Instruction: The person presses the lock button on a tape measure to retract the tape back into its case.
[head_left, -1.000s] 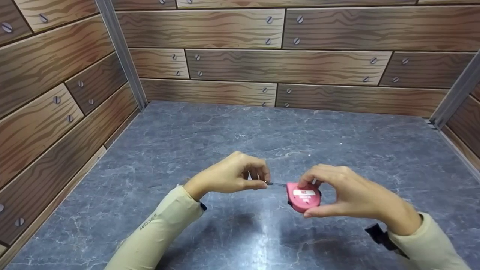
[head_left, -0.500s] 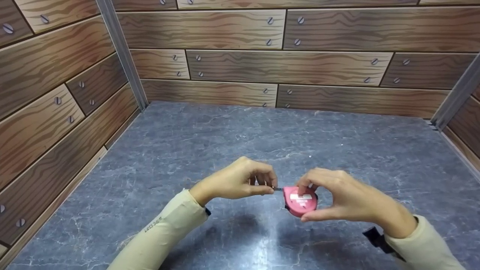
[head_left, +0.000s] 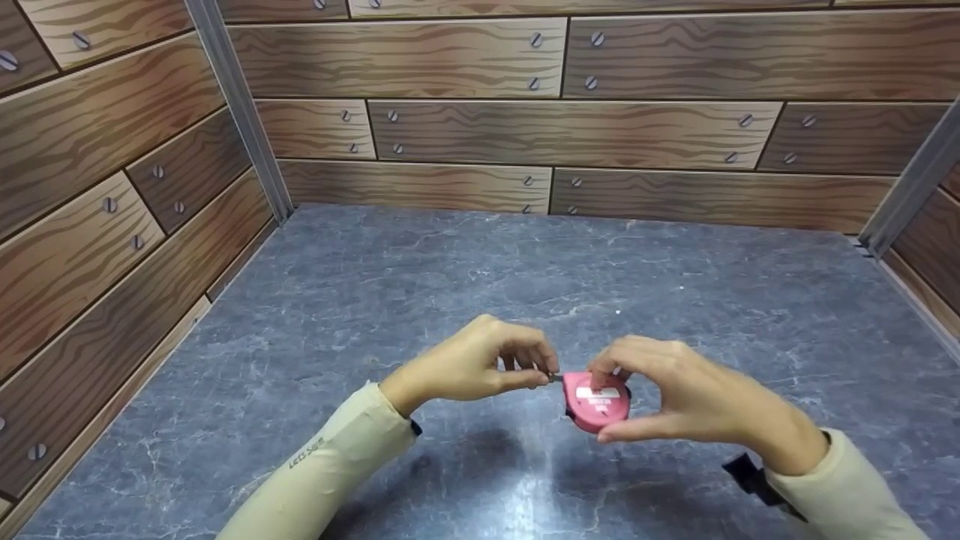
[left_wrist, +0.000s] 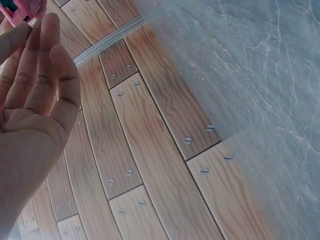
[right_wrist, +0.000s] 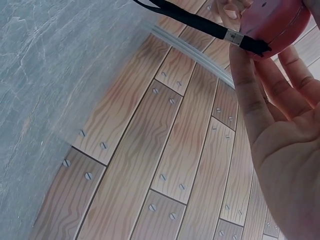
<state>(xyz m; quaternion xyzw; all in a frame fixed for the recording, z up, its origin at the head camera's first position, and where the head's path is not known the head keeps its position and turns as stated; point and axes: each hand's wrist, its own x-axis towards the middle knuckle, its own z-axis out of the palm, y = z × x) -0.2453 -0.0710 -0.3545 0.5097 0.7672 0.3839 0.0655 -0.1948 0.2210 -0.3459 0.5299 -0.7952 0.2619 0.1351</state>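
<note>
A pink tape measure [head_left: 600, 409] with a pale label hangs above the grey table in the head view. My right hand [head_left: 675, 386] grips its case between the thumb below and the fingers on top. From the left, my left hand [head_left: 487, 360] pinches the end of the tape between thumb and fingertips, right beside the case mouth. Only a very short dark stretch of tape shows there. In the right wrist view a black strap [right_wrist: 195, 21] with a metal clip trails from the case. The left wrist view catches just a corner of the tape measure [left_wrist: 17, 10].
A grey marbled tabletop [head_left: 450, 262] spreads below both hands. Wood-plank patterned walls [head_left: 465, 60] stand at the back and sides, with metal corner posts [head_left: 244, 112] between them. A black band [head_left: 754, 480] sits at my right wrist.
My hands have come closer together, the left moving right and the right slightly left. The visible stretch of tape between the left fingertips and the case has shortened.
</note>
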